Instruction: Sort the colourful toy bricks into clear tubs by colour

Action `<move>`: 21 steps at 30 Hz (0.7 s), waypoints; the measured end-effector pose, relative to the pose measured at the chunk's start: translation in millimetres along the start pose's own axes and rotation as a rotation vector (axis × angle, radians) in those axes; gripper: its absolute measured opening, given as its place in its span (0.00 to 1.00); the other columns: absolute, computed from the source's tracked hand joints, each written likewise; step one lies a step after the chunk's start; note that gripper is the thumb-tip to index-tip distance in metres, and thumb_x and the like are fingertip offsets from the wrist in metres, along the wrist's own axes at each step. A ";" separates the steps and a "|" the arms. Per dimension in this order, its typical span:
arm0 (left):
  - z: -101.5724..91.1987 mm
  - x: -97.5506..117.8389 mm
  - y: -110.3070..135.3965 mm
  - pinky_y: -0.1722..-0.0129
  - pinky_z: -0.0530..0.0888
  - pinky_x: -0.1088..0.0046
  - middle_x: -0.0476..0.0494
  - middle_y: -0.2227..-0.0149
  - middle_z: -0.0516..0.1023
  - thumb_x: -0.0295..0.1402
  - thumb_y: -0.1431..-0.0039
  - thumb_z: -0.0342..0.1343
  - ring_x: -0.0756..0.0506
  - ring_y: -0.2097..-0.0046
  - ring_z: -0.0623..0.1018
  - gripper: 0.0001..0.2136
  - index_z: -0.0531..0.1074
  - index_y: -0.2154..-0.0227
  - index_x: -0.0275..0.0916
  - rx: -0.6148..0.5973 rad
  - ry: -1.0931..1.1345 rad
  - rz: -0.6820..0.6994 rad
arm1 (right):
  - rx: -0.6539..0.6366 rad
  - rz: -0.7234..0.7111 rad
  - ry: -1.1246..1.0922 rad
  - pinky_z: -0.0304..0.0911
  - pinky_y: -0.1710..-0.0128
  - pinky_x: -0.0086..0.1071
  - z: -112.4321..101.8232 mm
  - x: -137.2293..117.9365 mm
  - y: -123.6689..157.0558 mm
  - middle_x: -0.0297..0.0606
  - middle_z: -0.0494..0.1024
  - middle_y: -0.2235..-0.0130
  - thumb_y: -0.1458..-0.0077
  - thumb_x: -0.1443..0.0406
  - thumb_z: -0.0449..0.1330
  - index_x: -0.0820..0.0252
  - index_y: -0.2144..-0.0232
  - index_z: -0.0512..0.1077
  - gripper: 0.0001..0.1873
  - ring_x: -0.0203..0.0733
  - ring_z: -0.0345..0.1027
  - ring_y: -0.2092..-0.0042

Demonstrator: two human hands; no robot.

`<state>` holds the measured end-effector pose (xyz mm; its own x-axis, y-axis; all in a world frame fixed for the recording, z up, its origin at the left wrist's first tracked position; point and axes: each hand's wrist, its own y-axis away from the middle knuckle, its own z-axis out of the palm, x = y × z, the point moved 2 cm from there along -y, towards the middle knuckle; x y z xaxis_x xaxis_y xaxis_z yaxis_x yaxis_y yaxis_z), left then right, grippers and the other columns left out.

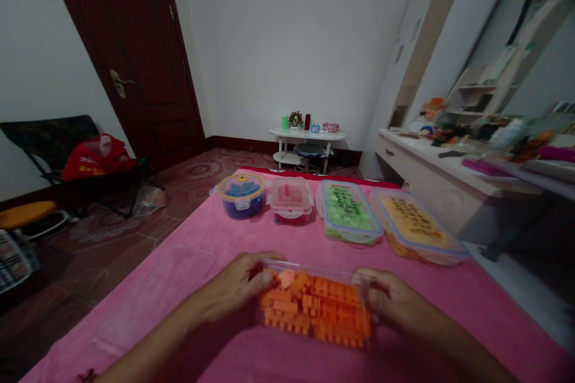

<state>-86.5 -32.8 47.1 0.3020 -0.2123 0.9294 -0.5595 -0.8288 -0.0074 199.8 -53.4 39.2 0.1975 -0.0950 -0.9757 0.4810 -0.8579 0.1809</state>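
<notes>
Between my two hands is a clear plastic box [294,264] filled with orange toy bricks [335,311]. My left hand [251,280] grips its left end, thumb over the rim. At the opposite end, the fingers of my right hand [381,296] close on the box's side. The box is tilted so its contents face me, over a pink cloth [188,287]. On the cloth to the left lies a clear, flat piece of plastic [184,263], hard to make out.
Along the cloth's far side stand a round container [242,206] with blue contents, a small container [291,200] with red ones, a green-filled box [350,215] and an orange-yellow one [415,224]. A cluttered dresser [417,158] is at right; a chair [45,131] holds a red bag [99,158].
</notes>
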 end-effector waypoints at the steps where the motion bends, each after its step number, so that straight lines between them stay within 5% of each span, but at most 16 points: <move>1: 0.8 1.6 1.3 0.64 0.71 0.73 0.40 0.64 0.78 0.53 0.43 0.44 0.44 0.63 0.75 0.29 0.73 0.56 0.31 -0.003 -0.029 -0.025 | 0.003 0.059 -0.044 0.63 0.75 0.25 3.1 5.6 -1.9 0.36 0.73 0.73 0.56 0.39 0.56 0.63 0.69 0.67 0.32 0.35 0.70 0.73; 4: 5.3 1.1 0.4 0.69 0.69 0.75 0.42 0.73 0.77 0.54 0.41 0.40 0.45 0.69 0.74 0.30 0.77 0.70 0.31 0.070 -0.096 -0.085 | 0.077 0.219 -0.156 0.65 0.77 0.26 11.2 22.8 -8.0 0.40 0.76 0.74 0.54 0.36 0.50 0.65 0.63 0.68 0.37 0.36 0.71 0.77; 11: 10.6 -2.8 -5.9 0.70 0.70 0.74 0.41 0.76 0.78 0.54 0.45 0.45 0.43 0.68 0.77 0.26 0.76 0.76 0.36 0.341 0.016 -0.104 | 0.028 0.332 -0.273 0.65 0.83 0.23 19.5 22.8 -7.6 0.43 0.76 0.81 0.42 0.42 0.42 0.69 0.66 0.70 0.35 0.39 0.73 0.80; 16: 15.0 5.6 -4.5 0.69 0.72 0.71 0.40 0.77 0.77 0.55 0.45 0.46 0.42 0.68 0.77 0.28 0.76 0.71 0.32 0.331 0.232 -0.065 | -0.011 0.488 -0.350 0.58 0.90 0.20 20.5 22.3 -6.2 0.49 0.77 0.81 0.41 0.43 0.32 0.70 0.74 0.71 0.42 0.37 0.70 0.84; 21: 10.2 3.4 -4.2 0.76 0.69 0.75 0.43 0.80 0.74 0.57 0.50 0.51 0.46 0.73 0.74 0.27 0.74 0.77 0.33 0.378 0.246 -0.065 | 0.036 0.495 -0.440 0.57 0.90 0.20 16.1 35.0 -8.6 0.48 0.76 0.82 0.38 0.47 0.34 0.69 0.81 0.69 0.39 0.34 0.66 0.87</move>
<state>-75.3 -35.3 46.5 0.1091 -0.0617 0.9921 -0.2103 -0.9769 -0.0376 188.8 -57.4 1.5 0.0168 -0.6735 -0.7390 0.3932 -0.6751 0.6242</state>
